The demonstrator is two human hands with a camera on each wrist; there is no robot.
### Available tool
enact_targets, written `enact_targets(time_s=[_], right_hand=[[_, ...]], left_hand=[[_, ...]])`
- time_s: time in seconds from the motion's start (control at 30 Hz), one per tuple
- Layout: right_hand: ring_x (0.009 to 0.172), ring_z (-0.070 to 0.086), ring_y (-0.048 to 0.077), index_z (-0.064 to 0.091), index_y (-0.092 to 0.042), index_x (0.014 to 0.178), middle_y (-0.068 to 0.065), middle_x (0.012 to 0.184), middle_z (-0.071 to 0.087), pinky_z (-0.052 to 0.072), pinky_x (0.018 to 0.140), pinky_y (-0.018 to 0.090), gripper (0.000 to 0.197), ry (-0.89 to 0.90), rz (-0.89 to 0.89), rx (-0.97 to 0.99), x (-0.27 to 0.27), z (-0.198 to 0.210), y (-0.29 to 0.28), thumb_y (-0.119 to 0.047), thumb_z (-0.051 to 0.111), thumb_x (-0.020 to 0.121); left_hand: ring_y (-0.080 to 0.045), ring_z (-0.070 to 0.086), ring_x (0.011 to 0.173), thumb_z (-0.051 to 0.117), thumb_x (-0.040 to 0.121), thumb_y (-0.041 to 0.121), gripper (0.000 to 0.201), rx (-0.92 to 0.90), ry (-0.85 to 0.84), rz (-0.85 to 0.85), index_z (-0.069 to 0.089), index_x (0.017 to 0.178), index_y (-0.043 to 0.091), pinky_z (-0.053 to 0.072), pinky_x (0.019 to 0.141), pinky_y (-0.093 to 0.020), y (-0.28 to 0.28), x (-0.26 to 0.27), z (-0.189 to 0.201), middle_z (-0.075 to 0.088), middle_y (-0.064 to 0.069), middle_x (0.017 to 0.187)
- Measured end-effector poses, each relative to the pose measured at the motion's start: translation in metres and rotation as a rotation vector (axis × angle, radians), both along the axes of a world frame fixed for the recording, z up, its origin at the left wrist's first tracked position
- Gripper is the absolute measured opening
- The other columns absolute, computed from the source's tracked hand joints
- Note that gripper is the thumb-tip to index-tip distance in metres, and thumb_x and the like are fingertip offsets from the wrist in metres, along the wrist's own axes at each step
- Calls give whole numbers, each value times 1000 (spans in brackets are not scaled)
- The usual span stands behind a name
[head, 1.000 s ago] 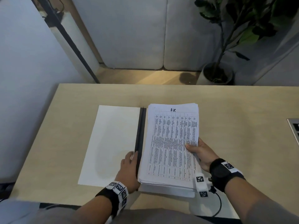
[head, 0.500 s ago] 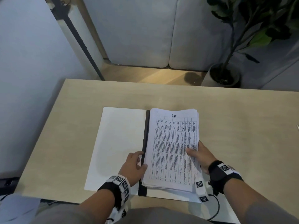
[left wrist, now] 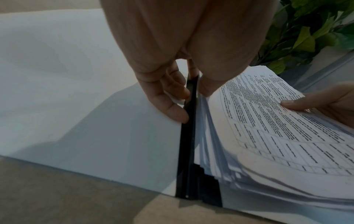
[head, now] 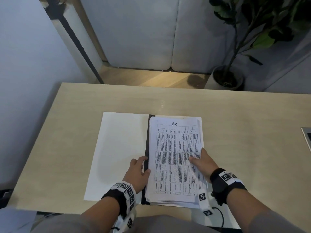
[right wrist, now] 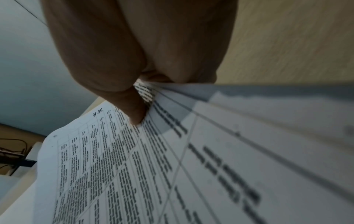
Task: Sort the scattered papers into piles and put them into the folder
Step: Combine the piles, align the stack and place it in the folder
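Observation:
An open folder lies on the table, its white left cover (head: pixel 117 152) flat and its black spine (head: pixel 146 140) running down the middle. A thick stack of printed papers (head: pixel 176 148), topped by a table sheet marked "H-K", lies on the right half. My left hand (head: pixel 140 167) pinches the spine (left wrist: pixel 186 151) near its front end, fingers (left wrist: pixel 168 103) on the cover side and thumb against the stack (left wrist: pixel 277 136). My right hand (head: pixel 202 162) grips the stack's right edge, thumb (right wrist: pixel 134 109) on the top sheet (right wrist: pixel 134 166), fingers hidden beneath.
The light wooden table (head: pixel 244 132) stretches to the right, where a laptop corner (head: pixel 307 138) pokes in. A potted plant (head: pixel 227 78) and a grey sofa (head: pixel 143 39) stand beyond the far edge. A cable (head: pixel 220 216) hangs by my right wrist.
My left thumb has crossed the spine to the stack's edge, so the hand now straddles the spine. The right hand keeps its grip on the stack.

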State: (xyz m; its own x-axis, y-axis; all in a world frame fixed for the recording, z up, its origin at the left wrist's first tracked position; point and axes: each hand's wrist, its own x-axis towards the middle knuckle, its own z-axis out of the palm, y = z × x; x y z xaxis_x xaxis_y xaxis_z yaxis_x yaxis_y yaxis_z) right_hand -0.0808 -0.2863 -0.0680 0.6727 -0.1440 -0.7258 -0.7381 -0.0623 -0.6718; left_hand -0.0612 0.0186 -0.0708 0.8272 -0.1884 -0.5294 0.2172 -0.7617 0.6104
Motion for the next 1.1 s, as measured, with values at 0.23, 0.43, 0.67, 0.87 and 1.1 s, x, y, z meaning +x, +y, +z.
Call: enact_targets(time_s=[0.23,0.43,0.67,0.87,1.1], right_hand=[[148,38,31,22,-16,160,4,159,40,33,119,42,72,-55,0,-182,5,10,5,-18,64,101],[154,29,32,16,-20,164,9,169,26,29,122,46,81,-15,-42,-174,6,15,6,-18,66,101],[134,48,33,19,-15,161,15,158,39,41,108,38,74,23,38,-412,8,23,17,-16,60,99],[138,28,36,24,-17,158,12,150,29,41,108,49,80,149,210,-622,3,28,19,-38,62,91],[140,33,42,27,-14,157,17,154,30,40,110,48,80,224,165,-601,2,31,13,-44,64,93]], left_hand=[[-8,62,82,59,96,43,47,37,-14,3,40,139,42,55,83,-33,-2,-1,-4,41,6,116],[-8,61,81,59,96,46,47,87,-26,12,40,139,40,49,76,-28,-6,-1,-1,42,4,116],[-10,61,88,55,97,50,43,73,-25,24,41,136,39,51,80,-32,-4,5,4,50,4,113],[-38,43,132,62,94,43,48,461,-185,392,52,138,27,43,103,-55,61,43,20,44,-12,144],[-46,56,112,66,86,59,80,460,130,533,33,146,18,49,87,-48,131,58,22,39,-18,142]])
